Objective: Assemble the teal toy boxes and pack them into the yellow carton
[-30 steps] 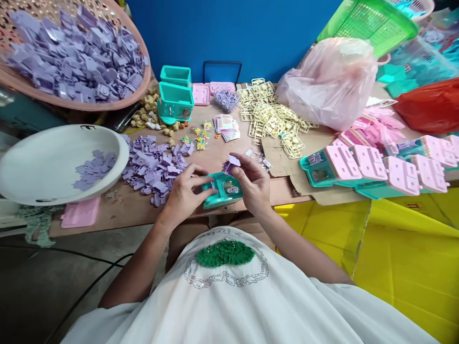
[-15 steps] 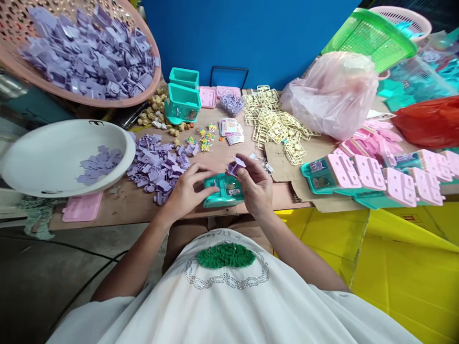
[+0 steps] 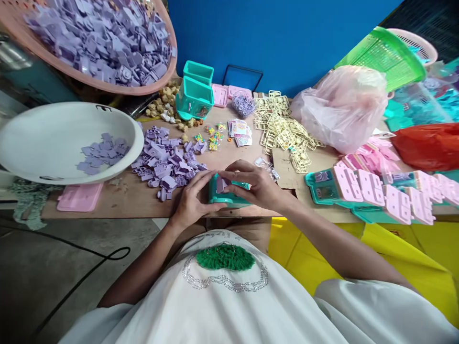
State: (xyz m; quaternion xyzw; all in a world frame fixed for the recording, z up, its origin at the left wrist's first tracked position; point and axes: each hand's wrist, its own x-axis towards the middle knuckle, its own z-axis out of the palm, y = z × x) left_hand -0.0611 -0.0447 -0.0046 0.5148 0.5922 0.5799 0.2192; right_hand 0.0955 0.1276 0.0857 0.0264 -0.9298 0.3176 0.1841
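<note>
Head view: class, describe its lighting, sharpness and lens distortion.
Head view: even, soft light with faint shadows; the hands, left and right, and the teal toy case look sharp; the table edge bows and the green basket tilts, a wide-lens warp.

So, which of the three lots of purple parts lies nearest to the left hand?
The loose purple pile spread directly on the table, just beyond the left hand. The other lots sit in the white bowl and the pink basket.

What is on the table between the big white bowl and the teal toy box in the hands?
In the head view, a heap of small purple plastic pieces lies between the white bowl and the teal plastic box.
</note>
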